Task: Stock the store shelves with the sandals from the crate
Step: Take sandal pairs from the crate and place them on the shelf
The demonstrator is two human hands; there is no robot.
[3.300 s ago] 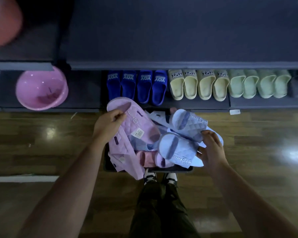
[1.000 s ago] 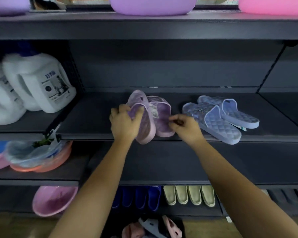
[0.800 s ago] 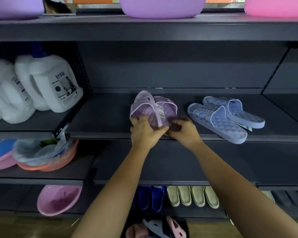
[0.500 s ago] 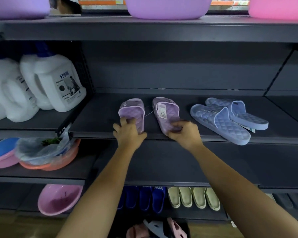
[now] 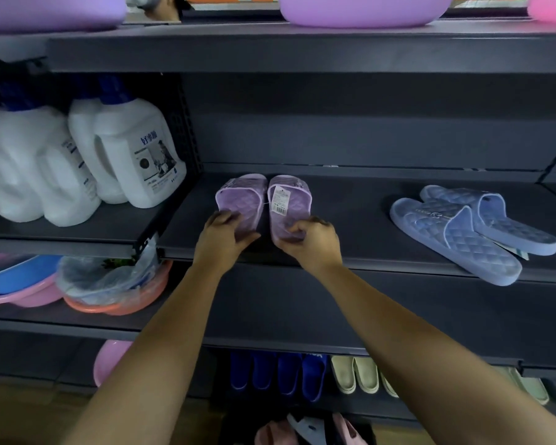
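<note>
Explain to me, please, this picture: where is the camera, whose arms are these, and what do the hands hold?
No machine here: a person wears one camera on the head, looking forward and down, so both bare arms are their own. The left hand grips the heel of the left purple sandal; the right hand grips the right purple sandal, which carries a white tag. Both sandals lie side by side on a dark shelf. A blue quilted pair lies farther right on it; white detergent bottles stand on the neighbouring shelf to the left.

White detergent jugs [image 5: 135, 155] stand at left above stacked plastic basins [image 5: 116, 303], a purple basin [image 5: 363, 11] highest.
</note>
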